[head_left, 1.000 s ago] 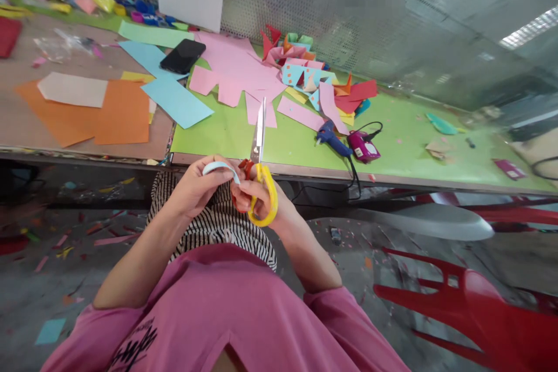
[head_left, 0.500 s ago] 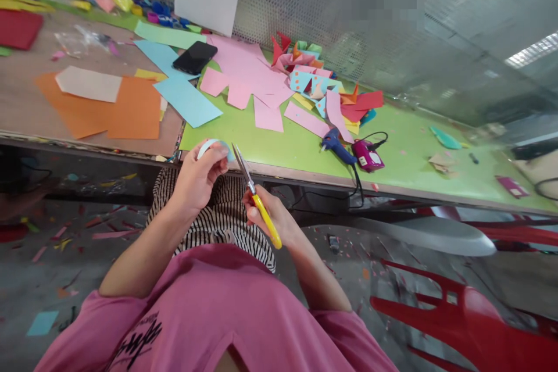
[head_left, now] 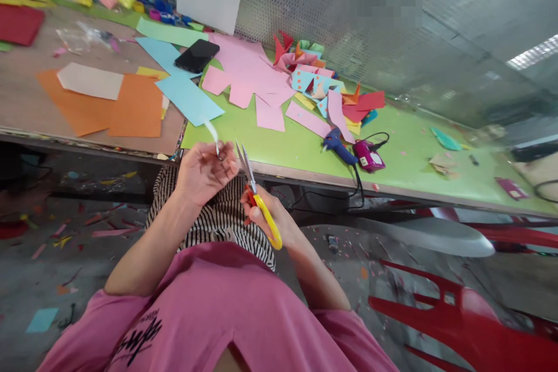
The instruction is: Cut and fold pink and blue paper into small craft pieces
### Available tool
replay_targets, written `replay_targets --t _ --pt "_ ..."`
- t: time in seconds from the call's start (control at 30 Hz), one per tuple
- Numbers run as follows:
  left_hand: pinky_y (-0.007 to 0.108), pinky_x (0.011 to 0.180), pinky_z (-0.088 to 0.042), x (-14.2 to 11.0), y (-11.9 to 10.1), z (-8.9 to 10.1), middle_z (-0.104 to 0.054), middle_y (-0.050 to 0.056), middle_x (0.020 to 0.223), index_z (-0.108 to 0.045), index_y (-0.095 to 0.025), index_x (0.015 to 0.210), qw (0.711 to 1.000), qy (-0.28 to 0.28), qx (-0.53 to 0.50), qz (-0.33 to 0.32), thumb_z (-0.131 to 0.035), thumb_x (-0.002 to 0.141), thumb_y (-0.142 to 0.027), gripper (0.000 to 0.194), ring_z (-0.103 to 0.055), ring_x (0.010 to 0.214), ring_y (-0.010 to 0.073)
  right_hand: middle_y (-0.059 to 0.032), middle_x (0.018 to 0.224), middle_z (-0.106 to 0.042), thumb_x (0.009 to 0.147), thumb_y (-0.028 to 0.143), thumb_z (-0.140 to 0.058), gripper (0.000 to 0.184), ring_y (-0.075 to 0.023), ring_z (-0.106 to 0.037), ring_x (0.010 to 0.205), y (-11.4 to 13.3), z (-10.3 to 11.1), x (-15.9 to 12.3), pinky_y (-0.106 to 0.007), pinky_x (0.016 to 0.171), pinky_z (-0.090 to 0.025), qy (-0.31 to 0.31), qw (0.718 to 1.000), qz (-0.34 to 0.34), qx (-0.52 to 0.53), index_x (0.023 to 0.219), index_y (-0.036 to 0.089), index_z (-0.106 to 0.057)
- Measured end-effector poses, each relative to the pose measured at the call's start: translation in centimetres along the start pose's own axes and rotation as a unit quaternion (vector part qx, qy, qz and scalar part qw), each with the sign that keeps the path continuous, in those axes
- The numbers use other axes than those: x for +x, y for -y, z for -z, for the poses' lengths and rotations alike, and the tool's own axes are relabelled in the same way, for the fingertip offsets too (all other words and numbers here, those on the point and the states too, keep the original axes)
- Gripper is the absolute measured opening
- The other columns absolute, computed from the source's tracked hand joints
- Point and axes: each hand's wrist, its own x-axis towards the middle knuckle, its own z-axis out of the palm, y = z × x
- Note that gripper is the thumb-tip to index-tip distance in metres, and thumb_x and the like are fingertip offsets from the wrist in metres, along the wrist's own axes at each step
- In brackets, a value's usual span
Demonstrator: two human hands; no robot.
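Observation:
My left hand (head_left: 204, 173) is raised at the table's front edge, palm partly showing and fingers loosely bent. A narrow whitish paper strip (head_left: 212, 132) sticks up from its fingertips, smeared by motion; its lower end seems to lie between thumb and fingers. In my right hand (head_left: 265, 209) is a pair of scissors (head_left: 267, 221) with yellow and red handles. Their blades (head_left: 245, 164) point up, slightly parted, just right of my left fingers. Beyond the hands lie a light blue paper piece (head_left: 192, 99) and pink paper pieces (head_left: 270, 113).
A black phone (head_left: 197, 56) lies on the papers. Right of them are a blue glue gun (head_left: 339, 146) with a cable and a magenta box (head_left: 368, 155). Orange paper (head_left: 135, 107) covers part of the left side. A red chair (head_left: 471, 314) stands at lower right; scraps litter the floor.
My left hand has turned and its fingers have loosened. The strip, curled within the fingers before, now points up and away from them. The scissors have barely moved.

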Motion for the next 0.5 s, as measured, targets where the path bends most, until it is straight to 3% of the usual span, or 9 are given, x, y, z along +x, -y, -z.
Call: replay_targets --t 0.1,0.23,0.5 --pt "0.011 0.051 -0.047 -0.1 0.4 -0.3 -0.062 -0.005 0.066 -0.058 -0.018 0.068 0.996 -0.043 0.002 -0.084 -0.082 0.065 -0.017 0.024 -0.056 0.053 0.0021 0.0023 0.076 -0.052 0.087 0.069 -0.057 0.048 -0.0125 -0.050 0.064 -0.1 0.0 0.1 -0.029 0.063 -0.050 -0.012 0.999 -0.013 -0.029 0.097 0.022 -0.051" --pt "0.014 0.047 -0.046 -0.7 1.0 -0.4 -0.061 -0.006 0.061 -0.059 -0.019 0.070 0.980 -0.028 0.124 -0.156 -0.082 0.066 -0.019 0.023 -0.055 0.049 0.0038 0.0025 0.075 -0.052 0.085 0.066 -0.061 0.045 -0.0130 -0.050 0.065 -0.4 0.2 0.4 -0.028 0.061 -0.047 -0.035 0.997 -0.028 -0.069 0.094 0.023 -0.049" --pt "0.018 0.060 -0.055 -0.5 1.5 0.2 -0.063 -0.006 0.070 -0.060 -0.022 0.094 0.903 -0.015 0.288 -0.318 -0.075 0.076 -0.015 0.024 -0.064 0.060 0.0074 0.0020 0.077 -0.054 0.087 0.067 -0.059 0.046 -0.0136 -0.051 0.066 -0.2 0.5 0.1 -0.028 0.063 -0.046 -0.022 0.996 -0.035 -0.081 0.096 0.023 -0.050"
